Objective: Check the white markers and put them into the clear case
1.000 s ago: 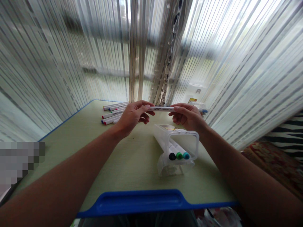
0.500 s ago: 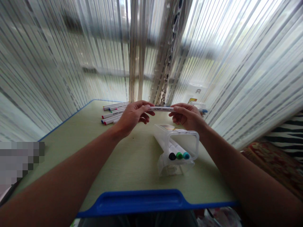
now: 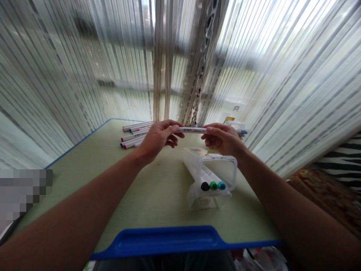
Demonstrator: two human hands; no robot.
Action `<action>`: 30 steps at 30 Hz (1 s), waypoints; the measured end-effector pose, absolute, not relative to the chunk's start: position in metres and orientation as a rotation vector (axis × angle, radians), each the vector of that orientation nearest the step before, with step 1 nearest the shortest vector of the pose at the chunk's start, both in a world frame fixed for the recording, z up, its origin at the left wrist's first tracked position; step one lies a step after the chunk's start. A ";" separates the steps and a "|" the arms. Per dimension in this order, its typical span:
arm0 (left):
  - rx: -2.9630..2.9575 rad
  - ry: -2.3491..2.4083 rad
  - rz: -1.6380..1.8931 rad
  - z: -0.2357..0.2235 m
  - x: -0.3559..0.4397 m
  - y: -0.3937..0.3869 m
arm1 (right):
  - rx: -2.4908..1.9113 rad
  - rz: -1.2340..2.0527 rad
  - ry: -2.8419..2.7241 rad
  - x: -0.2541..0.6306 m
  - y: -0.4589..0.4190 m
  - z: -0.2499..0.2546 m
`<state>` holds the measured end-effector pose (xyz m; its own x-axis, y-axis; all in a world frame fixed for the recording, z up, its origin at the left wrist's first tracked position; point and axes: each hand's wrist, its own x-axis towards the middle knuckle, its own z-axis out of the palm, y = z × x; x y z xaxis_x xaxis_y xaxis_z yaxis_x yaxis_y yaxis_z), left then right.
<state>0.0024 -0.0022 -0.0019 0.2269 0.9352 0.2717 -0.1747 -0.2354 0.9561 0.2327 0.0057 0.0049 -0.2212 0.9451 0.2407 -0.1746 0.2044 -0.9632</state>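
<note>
A white marker pen [image 3: 193, 130] is held level above the far part of the table, with printing along its barrel. My left hand [image 3: 163, 134] pinches its left end, and my right hand [image 3: 222, 136] pinches the right end; the fingers cover both tips. Below and nearer to me lies a clear plastic case [image 3: 234, 173], its open end facing me. Three markers rest inside it: a black-capped one [image 3: 205, 186], a green-capped one [image 3: 213, 185] and a light-blue-capped one [image 3: 221, 185]. Several white markers [image 3: 135, 136] with coloured ends lie beyond my left wrist, partly hidden by it.
The pale green table [image 3: 152, 195] has a blue edge with a pen groove [image 3: 169, 241] in front. Behind my right hand stand clear packaging [image 3: 236, 109] and a blue-tipped item [image 3: 243, 132]. A string curtain [image 3: 126, 67] hangs at the back. Patterned fabric [image 3: 316, 195] is at the right.
</note>
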 end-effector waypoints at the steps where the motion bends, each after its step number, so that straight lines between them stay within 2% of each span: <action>1: 1.392 0.781 1.264 -0.002 0.002 -0.002 | -0.804 1.277 -1.366 0.233 0.006 0.005; 30: 1.396 0.787 1.254 -0.003 0.002 -0.002 | -0.788 1.274 -1.375 0.232 0.005 0.005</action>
